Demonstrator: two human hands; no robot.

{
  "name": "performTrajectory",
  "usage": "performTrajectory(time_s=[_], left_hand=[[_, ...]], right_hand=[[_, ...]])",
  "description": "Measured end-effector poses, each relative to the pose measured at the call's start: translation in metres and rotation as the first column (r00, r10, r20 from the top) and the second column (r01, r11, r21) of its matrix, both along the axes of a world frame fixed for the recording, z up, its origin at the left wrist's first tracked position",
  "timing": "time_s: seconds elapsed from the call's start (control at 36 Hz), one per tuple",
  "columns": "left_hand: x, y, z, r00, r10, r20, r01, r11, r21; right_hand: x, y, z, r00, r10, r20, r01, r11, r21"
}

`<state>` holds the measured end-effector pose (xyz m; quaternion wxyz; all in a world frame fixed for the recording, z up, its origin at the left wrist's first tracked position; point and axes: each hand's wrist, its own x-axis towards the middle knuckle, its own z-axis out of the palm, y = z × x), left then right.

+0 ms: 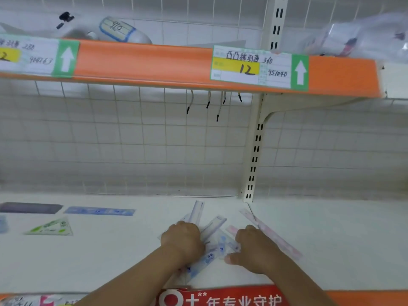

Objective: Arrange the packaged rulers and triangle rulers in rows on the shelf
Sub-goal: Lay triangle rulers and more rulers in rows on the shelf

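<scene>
A loose heap of packaged rulers (215, 241) lies on the white shelf (132, 250), right of centre. My left hand (183, 239) rests knuckles-up on the heap's left side, fingers curled into the packets. My right hand (256, 250) presses down on its right side, over a long pink ruler (278, 239) that runs diagonally. Whether either hand grips a packet is hidden under the fingers. Far left, laid out separately, are a dark ruler pack (31, 208), a blue ruler pack (99, 211) and a green triangle ruler (51, 227).
An orange-edged upper shelf (143, 60) with price labels hangs overhead, several wire hooks (207, 100) dangling below it. A slotted upright post (254, 155) meets the shelf behind the heap. A red sign (220, 298) runs along the shelf's front edge.
</scene>
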<state>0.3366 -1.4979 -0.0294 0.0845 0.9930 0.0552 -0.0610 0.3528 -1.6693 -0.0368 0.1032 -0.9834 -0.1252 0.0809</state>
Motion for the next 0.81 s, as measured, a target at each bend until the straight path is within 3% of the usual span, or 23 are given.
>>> performTrajectory(time_s=[0.31, 0.56, 0.81], left_hand=[[0.005, -0.005, -0.014, 0.998, -0.036, 0.055, 0.032, 0.997, 0.068], [0.006, -0.002, -0.013, 0.988, -0.111, 0.105, 0.107, 0.994, 0.036], [0.001, -0.001, -0.009, 0.978, -0.21, 0.016, 0.209, 0.977, 0.044]], right_hand=[[-0.001, 0.012, -0.01, 0.998, -0.049, 0.04, 0.045, 0.995, 0.088], [0.002, 0.012, -0.011, 0.988, -0.08, 0.132, 0.06, 0.988, 0.145], [-0.001, 0.014, -0.011, 0.997, -0.031, 0.064, 0.02, 0.986, 0.167]])
